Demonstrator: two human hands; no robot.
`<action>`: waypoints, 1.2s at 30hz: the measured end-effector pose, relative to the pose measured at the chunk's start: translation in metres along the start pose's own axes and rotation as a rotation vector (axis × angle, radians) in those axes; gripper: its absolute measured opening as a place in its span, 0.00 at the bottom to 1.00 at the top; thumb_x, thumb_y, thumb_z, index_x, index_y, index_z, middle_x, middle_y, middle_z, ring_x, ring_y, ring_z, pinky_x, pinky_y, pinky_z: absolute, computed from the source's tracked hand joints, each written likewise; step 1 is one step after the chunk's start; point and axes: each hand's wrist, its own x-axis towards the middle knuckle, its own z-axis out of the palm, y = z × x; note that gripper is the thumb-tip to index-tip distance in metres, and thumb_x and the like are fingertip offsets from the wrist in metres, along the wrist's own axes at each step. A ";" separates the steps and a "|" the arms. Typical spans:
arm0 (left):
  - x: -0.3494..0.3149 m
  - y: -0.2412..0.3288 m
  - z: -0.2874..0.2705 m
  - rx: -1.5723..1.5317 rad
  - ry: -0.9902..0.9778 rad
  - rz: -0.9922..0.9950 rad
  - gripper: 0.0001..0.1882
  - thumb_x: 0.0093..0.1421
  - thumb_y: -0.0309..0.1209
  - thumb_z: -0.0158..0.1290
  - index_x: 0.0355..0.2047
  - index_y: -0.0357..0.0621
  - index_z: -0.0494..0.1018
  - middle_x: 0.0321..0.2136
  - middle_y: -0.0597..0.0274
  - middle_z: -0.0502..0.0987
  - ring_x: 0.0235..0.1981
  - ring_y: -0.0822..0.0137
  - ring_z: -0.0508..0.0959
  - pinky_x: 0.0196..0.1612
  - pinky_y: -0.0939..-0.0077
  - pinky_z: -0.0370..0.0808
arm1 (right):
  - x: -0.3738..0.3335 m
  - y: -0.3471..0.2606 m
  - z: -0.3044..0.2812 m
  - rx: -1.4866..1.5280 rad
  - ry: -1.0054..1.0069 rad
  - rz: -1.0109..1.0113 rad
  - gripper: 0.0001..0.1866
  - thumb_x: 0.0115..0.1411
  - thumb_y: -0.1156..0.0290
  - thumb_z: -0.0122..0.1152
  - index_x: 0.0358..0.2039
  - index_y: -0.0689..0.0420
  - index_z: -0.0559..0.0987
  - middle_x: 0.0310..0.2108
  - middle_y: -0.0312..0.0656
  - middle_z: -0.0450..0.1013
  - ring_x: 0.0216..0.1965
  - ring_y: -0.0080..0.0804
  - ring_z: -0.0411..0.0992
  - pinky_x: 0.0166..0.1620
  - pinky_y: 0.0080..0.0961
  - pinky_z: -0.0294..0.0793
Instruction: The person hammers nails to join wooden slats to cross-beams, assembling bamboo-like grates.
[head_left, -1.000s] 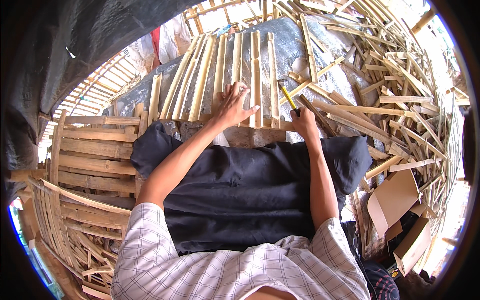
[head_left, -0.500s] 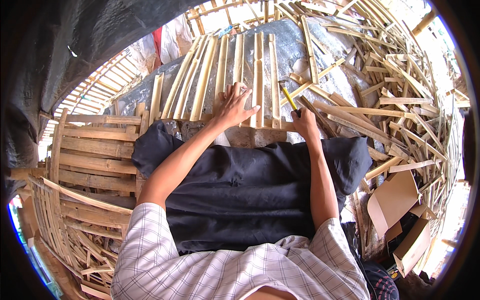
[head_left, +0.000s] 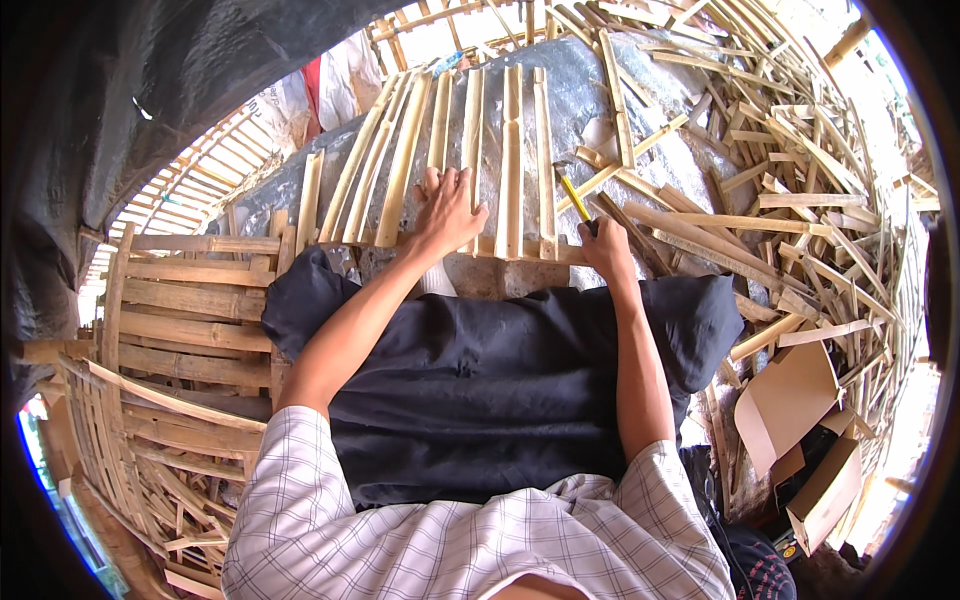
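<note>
Several split bamboo slats (head_left: 512, 160) lie side by side, their near ends over a bamboo crosspiece (head_left: 570, 252). Over one of the middle slats (head_left: 439, 125) rests my left hand (head_left: 447, 215), its fingers extended forward and the thumb apart; that slat's near end is hidden beneath it. My right hand (head_left: 608, 250) is closed around the dark grip of a hammer (head_left: 572, 195) with a yellow shaft. The hammer's head points away from me, just right of the rightmost slat (head_left: 544, 160) in the row.
Loose bamboo pieces (head_left: 790, 220) are heaped at the right. A bamboo slat panel (head_left: 190, 296) stands at the left. Black cloth (head_left: 480, 390) covers my lap, and an opened cardboard box (head_left: 790, 405) sits at the lower right. Dark sheeting (head_left: 180, 90) hangs at the upper left.
My left hand has moved left and slightly toward me, off the gap beside the neighbouring slat. The middle slats have shifted slightly left. The right hand keeps the hammer nearly in place.
</note>
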 end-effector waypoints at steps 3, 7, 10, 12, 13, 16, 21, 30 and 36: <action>0.001 -0.003 -0.001 -0.122 0.008 0.021 0.36 0.51 0.41 0.62 0.58 0.37 0.68 0.47 0.55 0.71 0.50 0.56 0.61 0.50 0.50 0.61 | 0.001 0.004 0.001 -0.003 -0.008 0.027 0.20 0.60 0.62 0.63 0.28 0.72 0.77 0.26 0.67 0.74 0.35 0.65 0.74 0.39 0.50 0.71; 0.002 -0.001 -0.002 -0.124 0.001 0.017 0.35 0.51 0.41 0.63 0.58 0.41 0.69 0.47 0.58 0.71 0.50 0.57 0.61 0.50 0.51 0.61 | 0.001 0.003 0.001 -0.013 -0.002 0.022 0.19 0.59 0.63 0.64 0.28 0.72 0.77 0.28 0.67 0.74 0.36 0.66 0.74 0.40 0.50 0.72; 0.002 -0.002 -0.003 -0.124 -0.028 0.007 0.34 0.51 0.42 0.63 0.57 0.41 0.69 0.47 0.59 0.70 0.50 0.57 0.61 0.50 0.51 0.61 | -0.001 -0.006 -0.003 -0.005 -0.005 0.030 0.18 0.59 0.66 0.65 0.27 0.73 0.76 0.29 0.68 0.74 0.37 0.67 0.73 0.40 0.51 0.72; 0.002 -0.001 -0.002 -0.093 -0.029 0.006 0.34 0.52 0.42 0.63 0.57 0.42 0.69 0.48 0.59 0.69 0.50 0.57 0.62 0.51 0.51 0.62 | -0.001 -0.007 -0.005 -0.003 0.001 0.025 0.19 0.59 0.65 0.65 0.27 0.73 0.76 0.28 0.68 0.74 0.37 0.67 0.74 0.40 0.51 0.72; 0.003 -0.002 -0.003 -0.104 -0.019 -0.025 0.33 0.53 0.42 0.62 0.57 0.42 0.69 0.48 0.58 0.68 0.51 0.57 0.62 0.52 0.50 0.63 | -0.001 -0.007 -0.005 -0.002 -0.009 0.034 0.19 0.59 0.65 0.64 0.27 0.73 0.76 0.28 0.68 0.74 0.37 0.67 0.74 0.40 0.51 0.72; 0.010 -0.010 0.001 -0.080 0.041 -0.109 0.33 0.55 0.43 0.60 0.58 0.41 0.68 0.50 0.53 0.65 0.51 0.56 0.63 0.53 0.47 0.65 | 0.001 -0.007 -0.006 0.000 -0.035 0.051 0.19 0.59 0.65 0.64 0.27 0.73 0.76 0.28 0.69 0.73 0.37 0.67 0.74 0.40 0.51 0.72; 0.010 -0.043 0.007 0.058 0.106 -0.133 0.35 0.56 0.37 0.57 0.61 0.33 0.62 0.51 0.41 0.66 0.53 0.48 0.69 0.54 0.41 0.67 | 0.001 -0.006 -0.005 0.006 -0.037 0.044 0.20 0.59 0.65 0.64 0.27 0.74 0.76 0.28 0.69 0.73 0.36 0.67 0.74 0.39 0.51 0.72; 0.009 -0.041 0.010 -0.266 0.078 -0.191 0.39 0.47 0.19 0.58 0.62 0.37 0.61 0.49 0.41 0.69 0.50 0.52 0.71 0.52 0.49 0.67 | -0.002 -0.007 -0.006 0.015 -0.022 0.044 0.19 0.59 0.65 0.64 0.27 0.74 0.76 0.28 0.69 0.73 0.36 0.67 0.73 0.39 0.51 0.72; 0.009 -0.038 0.007 -0.286 0.060 -0.194 0.38 0.48 0.19 0.59 0.62 0.44 0.61 0.47 0.45 0.69 0.49 0.54 0.71 0.52 0.52 0.69 | -0.002 -0.005 -0.004 0.001 -0.014 0.028 0.19 0.59 0.65 0.64 0.26 0.73 0.76 0.27 0.68 0.73 0.36 0.67 0.74 0.39 0.51 0.72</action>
